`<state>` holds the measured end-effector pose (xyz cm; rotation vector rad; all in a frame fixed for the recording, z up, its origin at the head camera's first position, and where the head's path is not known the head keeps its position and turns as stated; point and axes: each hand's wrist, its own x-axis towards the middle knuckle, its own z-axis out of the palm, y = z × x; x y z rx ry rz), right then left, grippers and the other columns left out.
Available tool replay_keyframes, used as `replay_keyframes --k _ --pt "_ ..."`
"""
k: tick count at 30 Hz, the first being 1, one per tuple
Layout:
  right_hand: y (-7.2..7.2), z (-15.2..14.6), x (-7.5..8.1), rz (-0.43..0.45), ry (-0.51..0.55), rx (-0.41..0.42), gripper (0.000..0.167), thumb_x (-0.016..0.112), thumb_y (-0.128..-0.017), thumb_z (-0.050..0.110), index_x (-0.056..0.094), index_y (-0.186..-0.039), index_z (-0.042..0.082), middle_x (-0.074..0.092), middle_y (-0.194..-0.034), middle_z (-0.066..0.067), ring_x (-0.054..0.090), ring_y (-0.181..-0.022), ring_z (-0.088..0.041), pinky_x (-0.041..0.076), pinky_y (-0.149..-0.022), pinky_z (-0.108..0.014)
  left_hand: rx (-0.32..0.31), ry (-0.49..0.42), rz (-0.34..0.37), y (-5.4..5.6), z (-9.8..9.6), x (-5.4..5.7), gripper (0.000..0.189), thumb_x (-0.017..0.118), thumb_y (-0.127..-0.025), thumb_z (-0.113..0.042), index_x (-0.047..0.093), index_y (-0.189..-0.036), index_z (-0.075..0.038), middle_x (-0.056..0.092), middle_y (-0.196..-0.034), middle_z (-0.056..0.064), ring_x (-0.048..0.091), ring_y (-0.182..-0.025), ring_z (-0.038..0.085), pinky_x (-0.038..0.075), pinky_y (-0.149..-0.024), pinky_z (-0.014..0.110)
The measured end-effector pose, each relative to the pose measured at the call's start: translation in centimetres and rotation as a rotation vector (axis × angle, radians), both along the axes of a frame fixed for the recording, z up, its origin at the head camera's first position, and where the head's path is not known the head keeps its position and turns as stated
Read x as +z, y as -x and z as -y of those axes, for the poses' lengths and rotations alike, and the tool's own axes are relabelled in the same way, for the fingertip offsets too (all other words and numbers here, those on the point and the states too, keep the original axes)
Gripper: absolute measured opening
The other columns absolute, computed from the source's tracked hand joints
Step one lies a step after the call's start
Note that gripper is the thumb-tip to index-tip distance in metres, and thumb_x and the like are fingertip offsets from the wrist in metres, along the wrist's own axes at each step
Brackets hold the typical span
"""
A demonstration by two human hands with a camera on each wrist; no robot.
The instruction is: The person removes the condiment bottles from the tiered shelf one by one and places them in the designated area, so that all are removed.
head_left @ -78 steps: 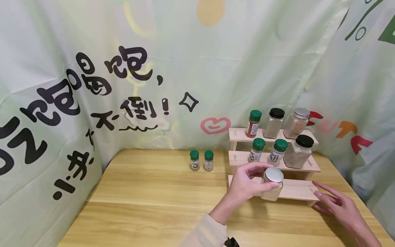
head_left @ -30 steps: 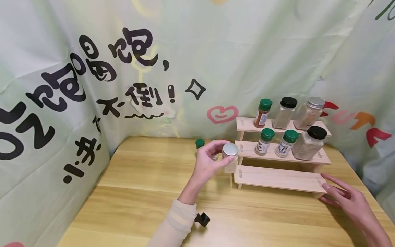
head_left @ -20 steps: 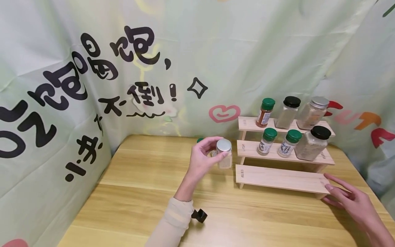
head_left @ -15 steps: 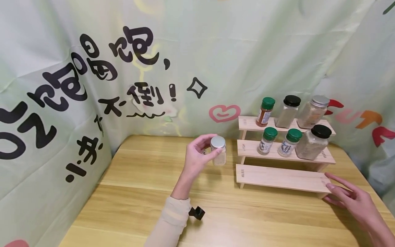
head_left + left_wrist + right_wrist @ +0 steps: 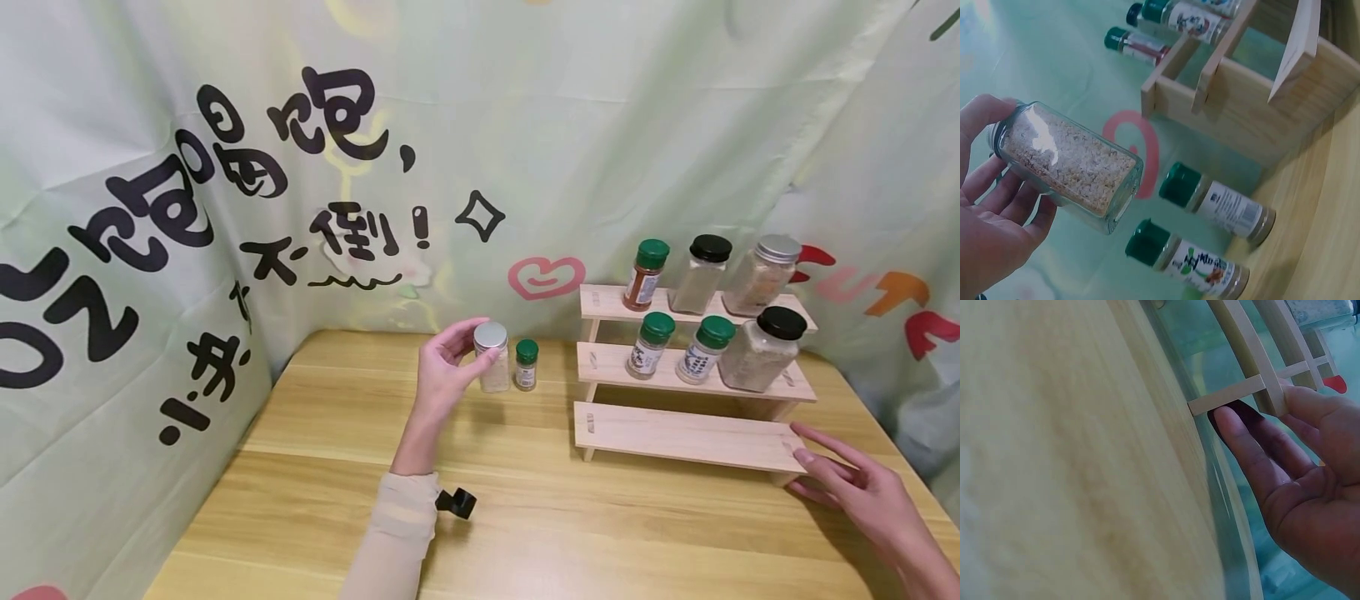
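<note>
As the left hand (image 5: 442, 367) grips a glass jar (image 5: 493, 372) near its silver lid (image 5: 491, 335), fingers and thumb curled around it, the jar hangs about upright above the counter (image 5: 337, 450), clear of the wood. Pale coarse grains show through its walls. Two small green-capped bottles (image 5: 1234, 209) stand just beyond it; the head view shows only one, right of the jar.

On the other side, the right hand (image 5: 858, 487) holds a three-tier wooden rack (image 5: 1229, 119), its fingers and thumb set narrowly about the right end of the lowest board (image 5: 678, 433). The middle tier (image 5: 602, 362) carries two green-capped shakers (image 5: 647, 357) and a wide black-lidded jar (image 5: 756, 358); the top tier (image 5: 604, 307) bears a green-capped bottle of red contents (image 5: 642, 285), a slimmer black-lidded jar (image 5: 695, 286) and a silver-lidded jar (image 5: 757, 282). A black device (image 5: 460, 503) sits beside a beige sleeve (image 5: 397, 517). Behind everything hangs a pale printed curtain (image 5: 637, 142).
</note>
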<state>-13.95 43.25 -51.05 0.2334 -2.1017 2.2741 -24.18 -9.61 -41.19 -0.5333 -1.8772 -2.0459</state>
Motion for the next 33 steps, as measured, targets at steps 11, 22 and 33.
replay_keyframes --k 11,22,33 --pt "0.2 -0.2 0.1 -0.002 0.000 -0.014 0.046 0.053 -0.103 -0.007 0.057 -0.146 0.008 0.062 -0.136 0.021 0.062 -0.114 0.005 0.062 -0.073 -0.035 0.044 -0.031 0.045 1.0 2.0 -0.5 0.043 0.076 -0.084 0.010 0.066 -0.126 0.008 0.069 -0.123 0.024 0.068 -0.106 0.024 0.055 -0.100 0.035" --pt "0.2 -0.4 0.0 0.003 -0.004 -0.001 0.045 0.052 -0.104 -0.007 0.061 -0.144 0.011 0.062 -0.136 0.023 0.061 -0.114 0.007 0.062 -0.073 -0.034 0.151 -0.028 0.106 2.3 3.4 -2.2 0.045 0.076 -0.081 0.011 0.067 -0.125 0.008 0.069 -0.125 0.024 0.068 -0.108 0.027 0.053 -0.102 0.036" --pt "0.0 -0.3 -0.3 0.032 -0.076 -0.034 0.044 0.055 -0.105 0.001 0.061 -0.144 0.017 0.060 -0.131 0.029 0.063 -0.109 0.008 0.062 -0.073 -0.034 0.187 -0.047 0.168 3.8 4.6 -4.8 0.047 0.075 -0.084 0.012 0.064 -0.129 0.009 0.064 -0.132 0.026 0.062 -0.121 0.039 0.049 -0.108 0.041"
